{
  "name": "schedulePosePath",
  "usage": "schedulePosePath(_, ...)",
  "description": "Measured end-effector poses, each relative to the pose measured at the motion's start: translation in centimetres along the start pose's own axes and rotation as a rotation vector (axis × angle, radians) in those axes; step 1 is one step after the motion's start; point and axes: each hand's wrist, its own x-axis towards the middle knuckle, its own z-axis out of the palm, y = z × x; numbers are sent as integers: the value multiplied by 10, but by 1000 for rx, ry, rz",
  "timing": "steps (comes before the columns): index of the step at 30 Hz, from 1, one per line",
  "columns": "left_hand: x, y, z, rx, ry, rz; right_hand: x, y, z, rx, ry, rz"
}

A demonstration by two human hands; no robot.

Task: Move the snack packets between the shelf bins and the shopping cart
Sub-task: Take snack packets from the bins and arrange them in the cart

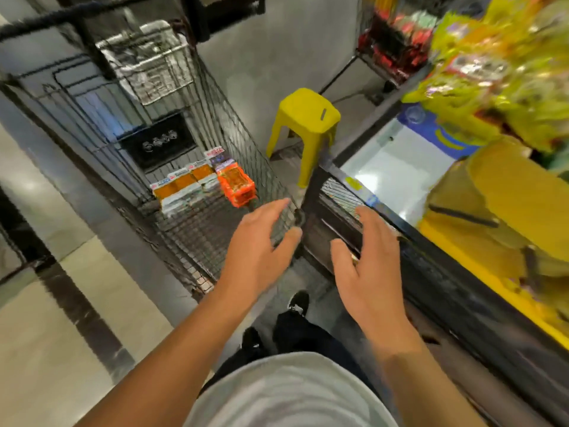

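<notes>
Both the left hand (258, 241) and right hand (366, 260) hover spread and empty beside the shopping cart (215, 229) holding snack packets (197, 183).

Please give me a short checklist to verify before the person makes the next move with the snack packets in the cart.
1. Left hand free: ok, fingers spread, holding nothing.
2. Right hand free: ok, fingers spread, holding nothing.
3. Snack packets present in the shopping cart: ok, a group lies at the far end of the cart floor.
4. Path from hands to packets clear: ok, the bare cart floor lies between them.
5. Yellow stool out of the way: ok, it stands outside the cart, beside it.
6. Room in the shelf bins: cannot tell, that area is blurred.
</notes>
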Motion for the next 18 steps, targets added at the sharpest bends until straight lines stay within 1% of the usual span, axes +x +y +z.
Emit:
schedulePosePath(5,-17,50,38,1,-66,198,-44,28,-50,10,161,121)
schedulePosePath(10,-37,105,90,2,-139,349,-83,73,-108,-25,314,211)
schedulePosePath(13,-54,139,128,-39,-177,378,-105,101,-141,-28,366,247)
schedulePosePath(18,-94,206,206,-55,-254,454,-148,166,-211,36,472,270)
